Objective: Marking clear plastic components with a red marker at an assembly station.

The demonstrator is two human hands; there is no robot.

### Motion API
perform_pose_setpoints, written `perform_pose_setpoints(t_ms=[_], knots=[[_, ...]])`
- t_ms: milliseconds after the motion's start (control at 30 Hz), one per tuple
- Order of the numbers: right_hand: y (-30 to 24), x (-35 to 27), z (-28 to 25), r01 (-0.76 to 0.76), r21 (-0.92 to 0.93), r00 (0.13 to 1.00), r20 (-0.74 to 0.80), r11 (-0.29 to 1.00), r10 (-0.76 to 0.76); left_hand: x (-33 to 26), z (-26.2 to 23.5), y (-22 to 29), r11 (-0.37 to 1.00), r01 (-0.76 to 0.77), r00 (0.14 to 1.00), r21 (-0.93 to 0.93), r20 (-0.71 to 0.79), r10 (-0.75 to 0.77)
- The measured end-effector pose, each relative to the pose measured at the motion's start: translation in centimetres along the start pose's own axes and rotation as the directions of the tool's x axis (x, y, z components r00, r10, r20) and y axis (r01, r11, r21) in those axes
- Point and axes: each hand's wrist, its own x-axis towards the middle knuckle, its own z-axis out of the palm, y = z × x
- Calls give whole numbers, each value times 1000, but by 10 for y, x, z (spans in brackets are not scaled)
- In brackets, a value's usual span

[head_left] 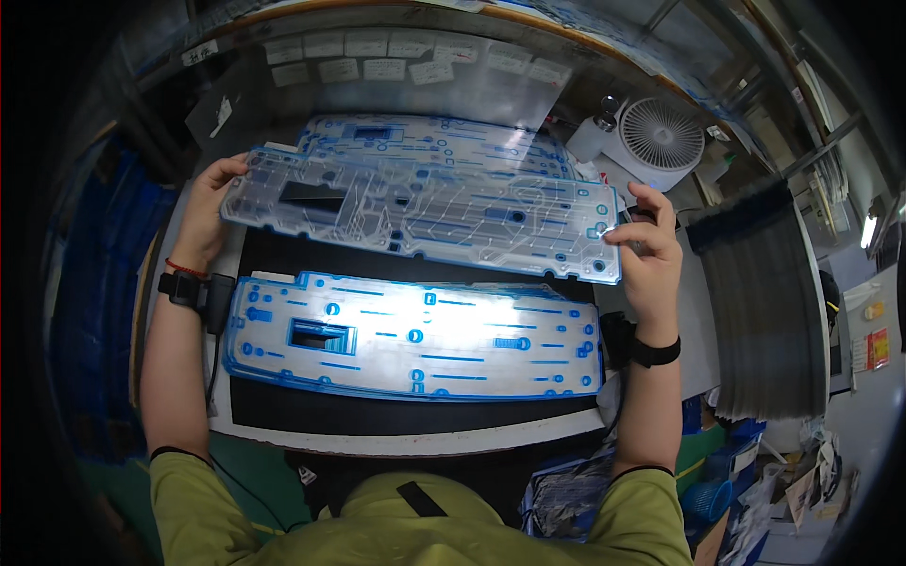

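A long translucent membrane sheet [462, 215] with printed pale circuit lines, cut-outs and blue edges is held up level between my two hands. My left hand [213, 203] is closed on its left end. On the right, thumb and fingers of my right hand [651, 247] pinch the other end. Below it lies a stack of similar whitish sheets [472, 340] with blue edges, slots and a rectangular opening, glaring brightly in the middle. Behind the held sheet rests another blue-edged pile [472, 135], partly covered by it.
The stack lies on a black mat [311, 404] on a white-edged table [472, 441]. A white fan [662, 141] and a pale bottle [593, 137] stand at the back right. A tall pile of thin dark sheets [764, 302] is to the right. Paper labels [366, 43] line the back panel.
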Motion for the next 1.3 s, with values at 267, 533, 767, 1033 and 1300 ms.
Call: perform_pose_setpoints(t_ms=[267,533,767,1033,1300], knots=[[0,-1,1,103,-79,994,29,992,-101,-1,1,1,999,19,998,46,-65,-16],[-2,-2,1,152,-134,988,-16,979,-155,-1,3,1,1000,-9,998,9,-63,9],[-8,-2,-2,191,-192,981,0,963,-194,-2,5,2,999,-5,998,45,-61,8],[11,-4,-8,51,113,999,2,992,-51,-12,37,23,994,-30,990,101,138,16],[38,-13,-14,-578,331,812,321,746,487,-18,48,35,905,292,902,308,226,-368]])
